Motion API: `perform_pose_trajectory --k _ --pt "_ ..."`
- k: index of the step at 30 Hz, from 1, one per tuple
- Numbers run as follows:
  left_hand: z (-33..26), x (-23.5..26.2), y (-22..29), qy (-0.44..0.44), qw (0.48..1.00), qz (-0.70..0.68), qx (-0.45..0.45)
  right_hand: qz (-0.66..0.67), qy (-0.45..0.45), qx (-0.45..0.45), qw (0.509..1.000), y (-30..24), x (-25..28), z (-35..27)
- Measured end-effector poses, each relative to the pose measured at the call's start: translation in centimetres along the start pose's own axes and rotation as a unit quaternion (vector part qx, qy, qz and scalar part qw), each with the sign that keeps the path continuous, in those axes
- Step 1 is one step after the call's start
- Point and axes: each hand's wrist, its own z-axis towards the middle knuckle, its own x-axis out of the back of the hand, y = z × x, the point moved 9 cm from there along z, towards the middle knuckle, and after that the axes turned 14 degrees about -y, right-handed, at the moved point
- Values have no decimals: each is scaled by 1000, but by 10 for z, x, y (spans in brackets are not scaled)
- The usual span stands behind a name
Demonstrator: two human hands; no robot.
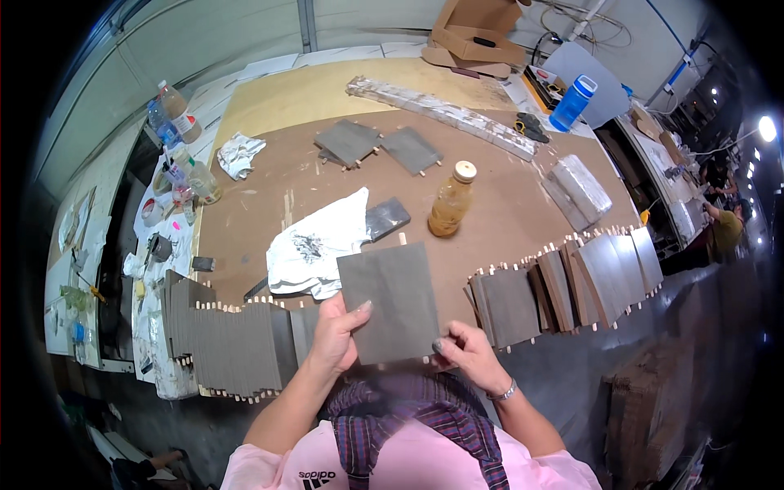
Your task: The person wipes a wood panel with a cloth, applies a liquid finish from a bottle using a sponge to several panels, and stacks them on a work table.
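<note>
Left hand: the left hand (336, 335) is gripping the left edge of a grey square panel (390, 302), its fingers clamped on it with the thumb lying on the top face.
Right hand: the right hand (467, 349) is pinching the panel's lower right corner, its fingers closed on the edge there; a bracelet is showing at the wrist.
Grey square panel: it is being held flat and slightly tilted just above the near edge of the bench (269, 175), between the two rows of stacked panels, close to the person's chest.
Left stack: a long row of grey panels (233, 347) is standing on edge along the near left edge of the bench, small pale pegs sticking out of its sides.
Right stack: a second row of grey panels (563, 282) is leaning on edge to the right of the hands, also showing pegs.
White cloth: a crumpled, stained cloth (314, 245) is lying just beyond the held panel, touching a small dark panel (385, 219).
Bottle: an amber bottle (452, 200) with a pale cap is standing upright past the held panel, near the middle of the bench.
Far panels: two grey panels (377, 145) are lying flat side by side farther back.
Blue bottle: a blue bottle (572, 102) is standing at the far right corner.
</note>
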Motion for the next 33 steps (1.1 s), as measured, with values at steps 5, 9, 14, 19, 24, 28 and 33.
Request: perform_pose_trajectory --k 5,9,14,19,24,28,33 --pt "-1 -6 -6 -17 1000 11 15 20 61 33 997 -18 9 3" --pt "-4 -4 -12 -23 999 -2 34 -31 18 12 999 -17 8 2" --pt "-3 -1 -22 -24 999 -19 40 0 10 2 1000 -1 12 -1" --pt "-1 8 -37 2 996 -66 58 124 43 44 990 14 19 -5" --pt "-1 13 -54 -17 990 -120 76 170 45 62 982 17 16 -3" --pt "0 3 -44 -4 997 -42 66 117 39 102 987 0 14 -2" --pt "-3 -17 -29 -12 999 40 35 60 65 81 993 0 19 -5"
